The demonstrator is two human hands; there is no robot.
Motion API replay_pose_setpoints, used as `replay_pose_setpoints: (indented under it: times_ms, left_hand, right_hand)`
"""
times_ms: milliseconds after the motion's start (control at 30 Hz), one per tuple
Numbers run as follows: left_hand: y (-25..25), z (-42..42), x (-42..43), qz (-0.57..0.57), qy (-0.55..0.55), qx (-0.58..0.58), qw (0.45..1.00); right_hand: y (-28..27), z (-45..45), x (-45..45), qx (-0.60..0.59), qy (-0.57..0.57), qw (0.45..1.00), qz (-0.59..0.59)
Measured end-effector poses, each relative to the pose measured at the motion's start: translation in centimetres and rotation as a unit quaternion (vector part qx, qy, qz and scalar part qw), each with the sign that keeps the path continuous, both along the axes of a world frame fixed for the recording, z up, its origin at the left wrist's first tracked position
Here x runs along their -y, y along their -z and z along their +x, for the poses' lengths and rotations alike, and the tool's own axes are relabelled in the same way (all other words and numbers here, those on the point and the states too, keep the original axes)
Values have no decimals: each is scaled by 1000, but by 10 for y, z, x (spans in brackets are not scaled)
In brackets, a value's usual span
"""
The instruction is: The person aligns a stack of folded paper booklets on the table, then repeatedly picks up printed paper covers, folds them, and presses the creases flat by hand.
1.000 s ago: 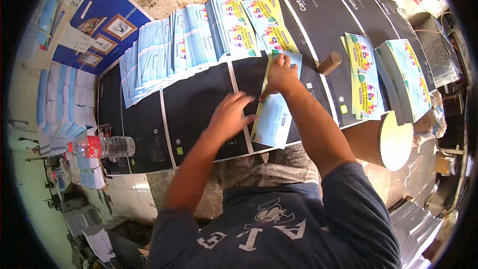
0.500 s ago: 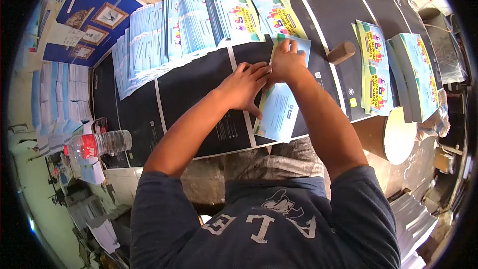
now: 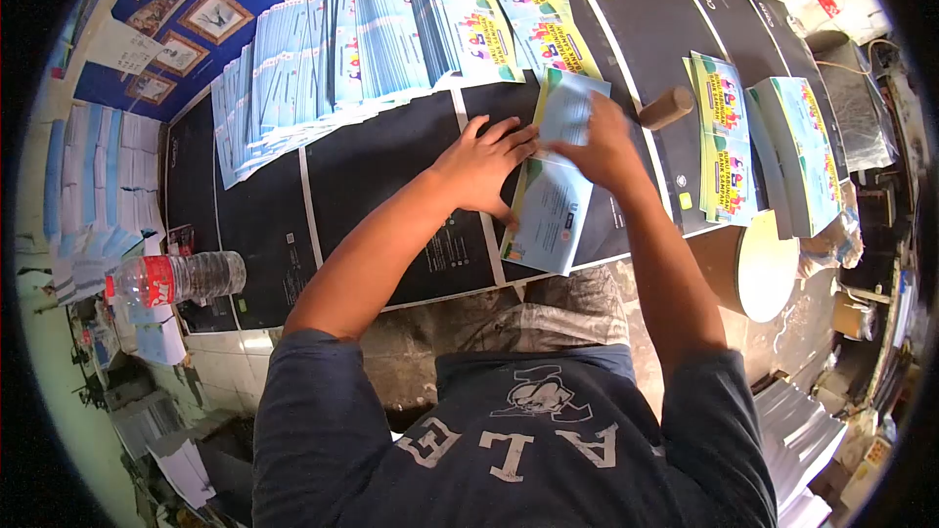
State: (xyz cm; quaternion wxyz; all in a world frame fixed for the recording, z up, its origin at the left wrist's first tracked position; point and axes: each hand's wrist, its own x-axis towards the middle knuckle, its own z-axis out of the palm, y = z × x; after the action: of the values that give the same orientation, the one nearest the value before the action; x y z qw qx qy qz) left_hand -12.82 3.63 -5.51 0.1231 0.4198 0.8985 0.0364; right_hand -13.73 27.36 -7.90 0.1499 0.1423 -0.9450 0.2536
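A light-blue printed sheet (image 3: 553, 210) with a yellow-green far edge lies flat before me, a crease line running across its middle. My left hand (image 3: 484, 166) is open, fingers spread, its fingertips and thumb at the sheet's left edge. Over the right side of that sheet is my right hand (image 3: 602, 149), thumb stretched out to the left near the crease. Its other fingers are blurred by motion but apart from the thumb. Beyond both hands lie yellow-and-blue printed sheets (image 3: 543, 15). A wooden cylinder (image 3: 667, 109) stands to the right of my right hand.
Overlapping stacks of folded booklets (image 3: 342, 49) line the far left of the black table (image 3: 391, 176). More yellow covers (image 3: 724, 137) and a thick stack (image 3: 802, 156) lie at right. A plastic bottle (image 3: 186, 279) is at left, a round cardboard drum (image 3: 768, 264) at the near right.
My right hand has moved from the sheet's far part toward its right edge, its thumb now spread leftward. The left hand stays at the left edge. The whole view has shifted slightly.
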Motion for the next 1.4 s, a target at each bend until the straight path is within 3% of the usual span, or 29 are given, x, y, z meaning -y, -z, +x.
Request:
replay_pose_setpoints:
  times_ms: [33,67,133,167,233,300,333,433,467,567,700,1400]
  left_hand:
    - [3,2,2,6,-3,1,1000]
    - [8,1,4,27,-5,-5,1000]
    - [13,0,7,62,-2,-5,998]
    - [15,-1,8,65,2,-4,998]
    - [16,-1,9,81,5,-15,997]
    - [17,1,9,57,2,-9,998]
    - [19,1,10,72,2,-8,997]
    - [20,1,10,71,1,-8,997]
    - [18,0,9,69,1,-10,998]
    - [18,-1,12,62,-5,-16,998]
    - [21,1,13,74,-2,-10,997]
    - [11,4,10,49,-1,-14,999]
  right_hand:
    - [-18,25,-12,108,61,979,-161]
    - [-37,48,-23,211,121,918,-314]
    - [-17,85,-41,358,230,827,-367]
    - [-9,103,-31,327,218,788,-473]
    - [-26,105,-11,409,174,735,-512]
    - [-15,91,-14,442,137,785,-412]
    - [-49,92,-2,469,165,748,-439]
    - [-43,100,20,430,166,751,-472]
    - [-41,101,27,438,96,742,-499]
    - [2,100,23,445,95,773,-443]
    - [-6,100,29,430,141,808,-378]
    - [-13,102,32,414,152,818,-369]
